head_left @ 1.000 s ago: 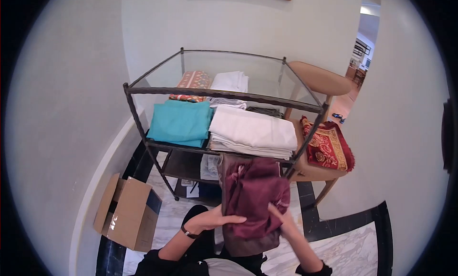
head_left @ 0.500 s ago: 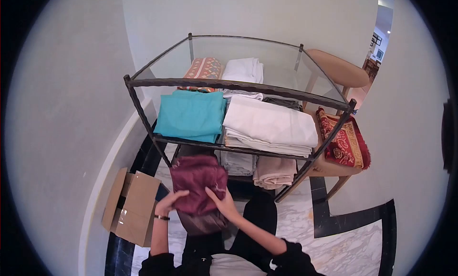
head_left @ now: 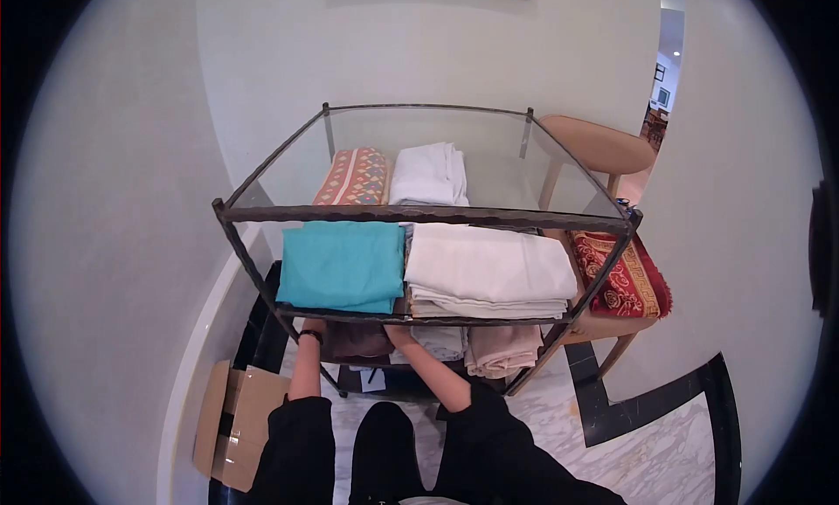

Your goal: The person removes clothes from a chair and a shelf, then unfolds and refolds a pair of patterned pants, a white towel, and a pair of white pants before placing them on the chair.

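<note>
A folded maroon cloth (head_left: 357, 341) lies partly inside the lower level of the metal-framed shelf (head_left: 419, 215), under the middle level. My left hand (head_left: 312, 328), with a dark band at the wrist, is at the cloth's left side. At its right edge is my right hand (head_left: 398, 335). Both hands grip the cloth, though the shelf bar and the cloth hide most of their fingers. Right of it on the same level sit folded grey-white cloths (head_left: 439, 342) and a folded pale pink cloth (head_left: 503, 349).
Above, a folded teal cloth (head_left: 343, 266) and a white stack (head_left: 491, 265) fill the middle level's front. Behind them are a patterned orange cloth (head_left: 353, 176) and white cloths (head_left: 428, 175). A chair (head_left: 599, 144) bears a red-gold textile (head_left: 622, 276). An open cardboard box (head_left: 253, 422) stands left.
Both hands have carried the maroon cloth forward from above my lap into the lower level of the shelf. My view has tilted up.
</note>
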Motion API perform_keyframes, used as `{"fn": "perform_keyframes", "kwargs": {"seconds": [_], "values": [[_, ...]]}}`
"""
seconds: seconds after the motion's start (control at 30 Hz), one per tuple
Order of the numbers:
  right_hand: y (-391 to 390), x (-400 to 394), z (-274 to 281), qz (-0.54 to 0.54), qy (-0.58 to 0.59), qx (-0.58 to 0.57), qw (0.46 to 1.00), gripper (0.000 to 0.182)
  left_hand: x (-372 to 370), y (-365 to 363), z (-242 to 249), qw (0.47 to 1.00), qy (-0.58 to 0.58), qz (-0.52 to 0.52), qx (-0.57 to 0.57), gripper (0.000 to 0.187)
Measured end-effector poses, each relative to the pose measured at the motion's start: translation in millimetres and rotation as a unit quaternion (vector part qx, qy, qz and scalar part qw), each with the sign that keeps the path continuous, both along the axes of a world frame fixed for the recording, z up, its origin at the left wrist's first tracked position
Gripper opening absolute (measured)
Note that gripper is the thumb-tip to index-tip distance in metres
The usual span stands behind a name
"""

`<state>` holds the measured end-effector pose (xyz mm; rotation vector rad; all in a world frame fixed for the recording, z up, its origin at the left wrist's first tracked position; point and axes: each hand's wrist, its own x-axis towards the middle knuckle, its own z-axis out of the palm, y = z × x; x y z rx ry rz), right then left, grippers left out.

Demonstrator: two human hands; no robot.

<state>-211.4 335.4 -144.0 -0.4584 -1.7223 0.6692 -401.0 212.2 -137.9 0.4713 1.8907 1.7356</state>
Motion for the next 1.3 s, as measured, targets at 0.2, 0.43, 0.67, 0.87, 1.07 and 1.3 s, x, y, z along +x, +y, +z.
{"fn": "perform_keyframes", "kwargs": {"seconds": [0.2, 0.43, 0.67, 0.87, 1.07, 1.3], "values": [[15.6, -16.7, -52.3, 0.059, -0.195, -0.109, 0.973, 0.070, 2.1, 8.0, -46.2, 0.869, 0.434, -0.090, -0.220, 0.044], [13.0, -6.5, -24.5, 0.076, -0.234, -0.128, 0.961, 0.051, -3.3, 22.9, -79.0, 0.825, 0.501, -0.124, -0.229, 0.047], [-21.2, 4.2, 20.1, 0.032, -0.066, -0.013, 0.997, 0.035, 101.4, 25.6, -2.3, 0.812, 0.571, -0.024, -0.115, 0.044], [-51.1, 113.4, 35.0, 0.320, -0.348, -0.142, 0.870, 0.056, 125.2, 18.8, 1.6, 0.783, 0.523, -0.116, -0.316, 0.046], [-88.4, 241.7, 190.8, 0.478, -0.409, -0.050, 0.776, 0.045, 161.0, 12.7, 38.7, 0.784, 0.497, -0.088, -0.361, 0.048], [-9.8, 282.6, 249.7, 0.028, -0.181, 0.203, 0.962, 0.043, 263.5, -34.6, 120.6, 0.780, 0.464, -0.290, -0.303, 0.071]]}}
